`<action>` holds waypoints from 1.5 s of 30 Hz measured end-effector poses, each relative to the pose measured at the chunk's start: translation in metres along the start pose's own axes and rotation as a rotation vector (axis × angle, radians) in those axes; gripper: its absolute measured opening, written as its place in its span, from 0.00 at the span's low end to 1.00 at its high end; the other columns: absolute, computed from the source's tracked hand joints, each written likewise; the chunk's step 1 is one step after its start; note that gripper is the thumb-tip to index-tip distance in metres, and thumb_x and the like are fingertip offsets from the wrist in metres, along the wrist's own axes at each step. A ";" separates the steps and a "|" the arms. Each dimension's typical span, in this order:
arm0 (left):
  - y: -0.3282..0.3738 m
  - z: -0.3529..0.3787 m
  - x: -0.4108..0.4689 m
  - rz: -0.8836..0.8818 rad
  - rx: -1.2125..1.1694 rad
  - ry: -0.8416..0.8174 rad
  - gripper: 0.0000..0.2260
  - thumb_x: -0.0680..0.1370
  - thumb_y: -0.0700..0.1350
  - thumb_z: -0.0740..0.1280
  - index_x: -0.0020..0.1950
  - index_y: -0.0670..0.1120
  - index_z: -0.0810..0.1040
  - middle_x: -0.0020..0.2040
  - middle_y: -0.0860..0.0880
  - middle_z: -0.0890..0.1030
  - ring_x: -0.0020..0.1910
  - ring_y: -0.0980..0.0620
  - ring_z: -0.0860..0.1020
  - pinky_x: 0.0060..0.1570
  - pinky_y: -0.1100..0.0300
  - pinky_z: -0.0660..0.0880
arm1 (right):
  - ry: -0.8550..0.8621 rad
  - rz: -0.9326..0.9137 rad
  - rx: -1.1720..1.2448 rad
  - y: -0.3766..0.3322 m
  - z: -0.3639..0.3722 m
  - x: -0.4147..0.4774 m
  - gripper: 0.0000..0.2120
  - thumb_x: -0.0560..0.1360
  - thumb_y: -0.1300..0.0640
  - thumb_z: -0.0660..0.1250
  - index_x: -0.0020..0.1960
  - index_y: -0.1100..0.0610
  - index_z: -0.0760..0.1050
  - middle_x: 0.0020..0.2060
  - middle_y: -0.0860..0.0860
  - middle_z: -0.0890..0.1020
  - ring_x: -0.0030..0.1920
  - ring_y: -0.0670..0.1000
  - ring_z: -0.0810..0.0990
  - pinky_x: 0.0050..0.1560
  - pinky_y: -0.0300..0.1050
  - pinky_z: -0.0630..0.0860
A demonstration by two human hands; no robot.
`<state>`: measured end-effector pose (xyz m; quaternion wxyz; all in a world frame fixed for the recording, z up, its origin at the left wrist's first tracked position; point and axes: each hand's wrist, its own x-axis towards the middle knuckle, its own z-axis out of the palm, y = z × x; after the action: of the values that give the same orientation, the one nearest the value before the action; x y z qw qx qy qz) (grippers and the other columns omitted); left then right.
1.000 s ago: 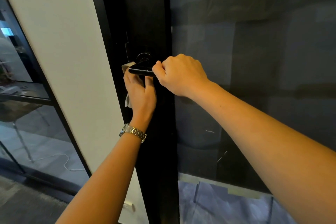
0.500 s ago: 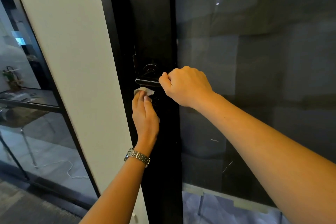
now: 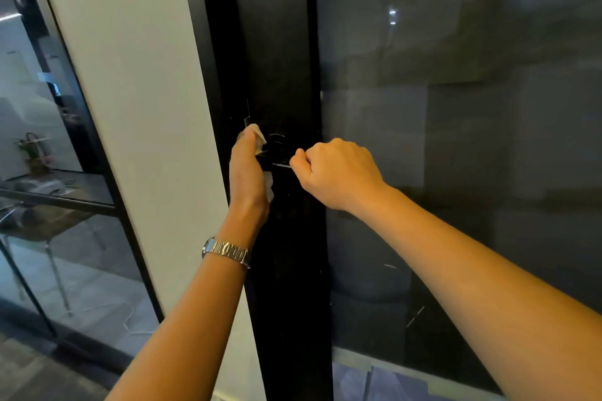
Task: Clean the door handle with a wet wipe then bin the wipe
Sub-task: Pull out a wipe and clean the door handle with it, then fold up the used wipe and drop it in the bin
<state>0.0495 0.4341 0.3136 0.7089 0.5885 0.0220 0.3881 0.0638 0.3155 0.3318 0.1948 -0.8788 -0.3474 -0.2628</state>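
A black lever door handle [image 3: 277,158] sticks out from the black frame of a dark glass door [image 3: 456,140]. My left hand [image 3: 246,172], a metal watch on its wrist, holds a white wet wipe [image 3: 260,137] pressed over the handle's left end; part of the wipe also shows below the palm. My right hand [image 3: 335,172] is closed in a fist around the handle's right end, steadying it. The middle of the handle and its round base are visible between the two hands.
A white wall strip [image 3: 130,107] runs left of the door frame. Further left is a glass partition [image 3: 49,238], with a chair, a cable on the floor and a plant behind it. No bin is in view.
My left hand, with the wipe, has gone from the handle's left end down beneath it and back up over that end. My right hand has kept its grip.
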 end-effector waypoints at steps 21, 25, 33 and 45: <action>0.023 0.001 0.032 0.527 1.050 -0.313 0.12 0.78 0.46 0.60 0.50 0.45 0.82 0.51 0.54 0.74 0.51 0.60 0.67 0.54 0.67 0.62 | 0.002 0.016 -0.025 -0.002 0.000 -0.002 0.25 0.81 0.50 0.50 0.25 0.53 0.62 0.24 0.48 0.68 0.25 0.45 0.65 0.26 0.41 0.55; 0.014 -0.011 0.036 0.263 0.824 -0.110 0.10 0.79 0.48 0.58 0.50 0.47 0.77 0.44 0.50 0.76 0.38 0.58 0.72 0.41 0.67 0.68 | 0.013 0.020 -0.006 -0.003 0.000 -0.002 0.26 0.81 0.51 0.50 0.25 0.55 0.62 0.23 0.49 0.67 0.24 0.47 0.65 0.26 0.41 0.55; 0.028 -0.030 0.019 0.212 0.932 -0.207 0.11 0.79 0.47 0.59 0.52 0.46 0.80 0.45 0.50 0.79 0.37 0.60 0.73 0.39 0.71 0.67 | 0.012 0.008 0.011 0.000 0.001 0.000 0.26 0.81 0.52 0.50 0.25 0.56 0.61 0.22 0.49 0.66 0.24 0.48 0.64 0.26 0.41 0.56; 0.065 -0.029 -0.012 0.165 0.916 -0.624 0.12 0.79 0.45 0.60 0.60 0.49 0.78 0.55 0.53 0.79 0.52 0.57 0.75 0.53 0.66 0.69 | 0.025 0.245 0.480 0.005 -0.006 0.004 0.18 0.81 0.55 0.47 0.41 0.57 0.72 0.39 0.51 0.73 0.39 0.51 0.71 0.35 0.42 0.68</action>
<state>-0.0072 0.4511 0.3553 0.3209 0.9232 -0.0686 0.2002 0.0680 0.3112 0.3383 0.4323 -0.8396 -0.2885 -0.1583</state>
